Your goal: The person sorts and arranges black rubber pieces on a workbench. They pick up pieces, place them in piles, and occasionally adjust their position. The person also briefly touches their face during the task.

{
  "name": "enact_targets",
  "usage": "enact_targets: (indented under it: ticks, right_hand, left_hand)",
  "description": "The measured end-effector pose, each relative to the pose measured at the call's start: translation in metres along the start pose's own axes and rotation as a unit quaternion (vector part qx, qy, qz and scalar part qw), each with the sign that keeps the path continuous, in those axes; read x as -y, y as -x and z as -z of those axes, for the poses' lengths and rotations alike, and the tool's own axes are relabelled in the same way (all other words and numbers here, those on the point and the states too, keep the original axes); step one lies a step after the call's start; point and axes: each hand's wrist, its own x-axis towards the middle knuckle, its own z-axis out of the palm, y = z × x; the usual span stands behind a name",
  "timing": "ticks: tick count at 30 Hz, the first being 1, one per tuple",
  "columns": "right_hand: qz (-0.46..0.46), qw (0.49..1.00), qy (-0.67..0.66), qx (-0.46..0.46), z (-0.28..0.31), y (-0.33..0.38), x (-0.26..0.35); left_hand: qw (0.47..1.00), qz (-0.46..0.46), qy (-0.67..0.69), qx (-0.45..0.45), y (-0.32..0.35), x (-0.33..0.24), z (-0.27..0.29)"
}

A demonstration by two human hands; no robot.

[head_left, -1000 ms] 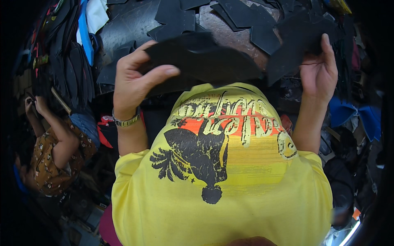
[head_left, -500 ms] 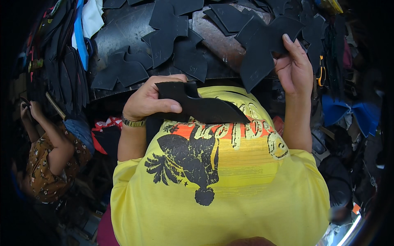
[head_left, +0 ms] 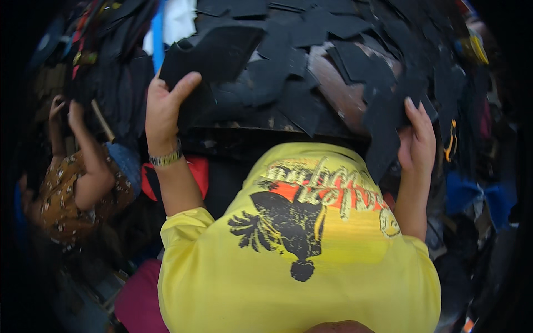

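My left hand [head_left: 164,111], with a watch on the wrist, grips a curved black cut-out piece [head_left: 219,53] of leather-like sheet by its near left end, thumb on top. The piece is raised over the left side of the dark worktable [head_left: 222,119]. On the right, my right hand [head_left: 417,141] pinches the edge of another black cut-out piece [head_left: 383,130], which hangs past the table's near edge. Its thumb side is partly hidden. Several similar black pieces [head_left: 294,102] lie overlapping between and beyond my hands. The picture is somewhat blurred.
A brown worn slab [head_left: 338,89] shows among the pieces. At the far left stand a blue strip [head_left: 159,41] and white material [head_left: 180,19]. Orange-handled scissors [head_left: 451,141] hang at the right. A person in a brown patterned top [head_left: 78,194] sits at the left.
My left hand has carried its black piece from in front of my shirt forward and left over the table. My right hand keeps hold of its piece. The whole view has shifted.
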Motion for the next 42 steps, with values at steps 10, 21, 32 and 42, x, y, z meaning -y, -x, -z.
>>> enact_targets:
  ticks: [10,21,32,42]
  right_hand:
    - [-0.075,0.996,-0.014,0.051,-0.01,0.002,-0.015]
    - [-0.083,0.995,-0.004,0.047,-0.013,0.006,-0.01]
    - [-0.091,0.994,-0.017,0.056,-0.006,0.005,-0.017]
    - [-0.077,0.996,0.0,0.051,0.002,0.013,-0.017]
  left_hand:
    - [0.938,0.086,-0.308,0.137,-0.102,-0.012,0.052]
    - [0.791,-0.03,-0.609,0.044,-0.131,0.023,0.017]
    - [0.808,-0.287,-0.496,0.134,-0.083,0.011,-0.064]
    - [0.692,-0.318,-0.603,0.237,-0.109,0.044,-0.078]
